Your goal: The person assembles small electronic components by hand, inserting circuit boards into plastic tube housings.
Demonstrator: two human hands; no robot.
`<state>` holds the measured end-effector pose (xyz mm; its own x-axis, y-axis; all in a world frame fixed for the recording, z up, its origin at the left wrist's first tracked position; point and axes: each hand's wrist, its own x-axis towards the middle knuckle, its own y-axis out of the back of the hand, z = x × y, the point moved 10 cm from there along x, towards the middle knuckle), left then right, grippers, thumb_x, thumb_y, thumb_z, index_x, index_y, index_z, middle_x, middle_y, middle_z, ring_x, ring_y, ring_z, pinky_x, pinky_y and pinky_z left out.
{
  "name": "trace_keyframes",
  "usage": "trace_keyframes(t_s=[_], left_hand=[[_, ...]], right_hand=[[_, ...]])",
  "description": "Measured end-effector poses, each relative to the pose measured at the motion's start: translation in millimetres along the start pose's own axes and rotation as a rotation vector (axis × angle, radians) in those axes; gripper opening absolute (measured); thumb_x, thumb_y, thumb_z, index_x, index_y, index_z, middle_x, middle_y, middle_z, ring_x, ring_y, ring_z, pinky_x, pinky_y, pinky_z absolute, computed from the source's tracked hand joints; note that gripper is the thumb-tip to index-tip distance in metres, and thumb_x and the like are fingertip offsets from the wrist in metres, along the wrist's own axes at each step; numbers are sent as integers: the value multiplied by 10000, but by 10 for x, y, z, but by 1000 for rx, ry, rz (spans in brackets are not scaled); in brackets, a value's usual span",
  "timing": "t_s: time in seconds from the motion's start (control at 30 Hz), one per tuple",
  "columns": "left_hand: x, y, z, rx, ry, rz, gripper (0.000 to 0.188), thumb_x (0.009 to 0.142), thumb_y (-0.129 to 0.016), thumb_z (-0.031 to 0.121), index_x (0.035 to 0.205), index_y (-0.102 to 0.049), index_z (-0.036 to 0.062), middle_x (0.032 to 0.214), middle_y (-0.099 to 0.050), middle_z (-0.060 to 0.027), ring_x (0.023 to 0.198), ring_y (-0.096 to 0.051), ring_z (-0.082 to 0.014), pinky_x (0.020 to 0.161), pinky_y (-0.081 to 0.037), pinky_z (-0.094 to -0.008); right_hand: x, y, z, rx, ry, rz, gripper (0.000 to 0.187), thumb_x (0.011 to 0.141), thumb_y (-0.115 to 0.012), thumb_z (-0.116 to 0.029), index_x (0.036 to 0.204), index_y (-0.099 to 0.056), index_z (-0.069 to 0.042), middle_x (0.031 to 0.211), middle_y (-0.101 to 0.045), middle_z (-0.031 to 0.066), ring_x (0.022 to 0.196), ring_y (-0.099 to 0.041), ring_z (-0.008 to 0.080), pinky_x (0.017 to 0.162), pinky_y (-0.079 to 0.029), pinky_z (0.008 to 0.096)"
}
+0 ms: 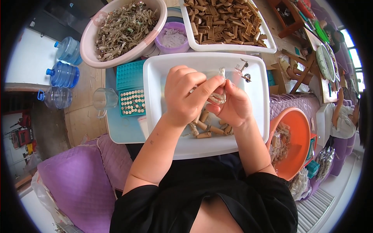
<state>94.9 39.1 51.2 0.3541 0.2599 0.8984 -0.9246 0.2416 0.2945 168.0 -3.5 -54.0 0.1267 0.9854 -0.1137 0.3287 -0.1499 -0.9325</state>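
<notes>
Black garment (186,184) on the wearer's torso: six o'clock, nearest the camera. Left hand (186,93) and right hand (233,103): joined just above center toward one o'clock, over a white tray (211,59). Workpiece: a pale bundle in clear wrap (218,98), located between both hands. Left and right fingers are clamped on it; its narrow end projects toward twelve o'clock. Brown tubular pieces (204,126) lie in the tray below. Orange basin (298,145): four o'clock. Pink basin (88,50), holding a heap of wrapped bundles: eleven o'clock.
</notes>
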Motion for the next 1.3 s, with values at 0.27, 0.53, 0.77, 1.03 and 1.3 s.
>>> trace_keyframes(t_s=[0.27,0.53,0.77,1.03,1.3], left_hand=[[60,-37,63,13,-47,-84,257,634,-661,73,891,-660,89,883,-634,-32,794,-606,-208,734,-471,-359],[49,11,45,-20,-68,-35,210,676,-623,130,882,-660,117,930,-638,12,825,-585,-174,768,-453,-343],[43,19,-14,-115,-46,-17,284,598,-653,51,878,-661,100,910,-641,10,802,-581,-175,715,-444,-322],[31,11,-68,-174,13,-7,315,586,-636,-2,882,-657,104,901,-640,11,793,-579,-171,710,-428,-300],[26,7,-76,-172,32,-5,322,590,-651,2,893,-656,110,894,-640,18,783,-574,-168,707,-422,-298]], right_hand=[[-29,-40,43,148,-68,-70,229,916,-467,-271,973,-542,-62,785,-502,11,674,-478,128,564,-400,285],[-55,-73,97,171,-138,-108,233,918,-466,-288,915,-568,-79,778,-489,7,644,-451,127,500,-386,247],[-52,-98,103,169,-147,-95,211,914,-457,-253,896,-543,-62,750,-432,4,623,-438,118,522,-372,249],[-47,-64,133,158,-165,-77,212,898,-494,-272,881,-561,-71,755,-479,15,642,-463,128,464,-405,235],[-49,-96,138,155,-175,-92,210,909,-469,-248,878,-541,-53,739,-431,2,628,-452,117,501,-374,249]])
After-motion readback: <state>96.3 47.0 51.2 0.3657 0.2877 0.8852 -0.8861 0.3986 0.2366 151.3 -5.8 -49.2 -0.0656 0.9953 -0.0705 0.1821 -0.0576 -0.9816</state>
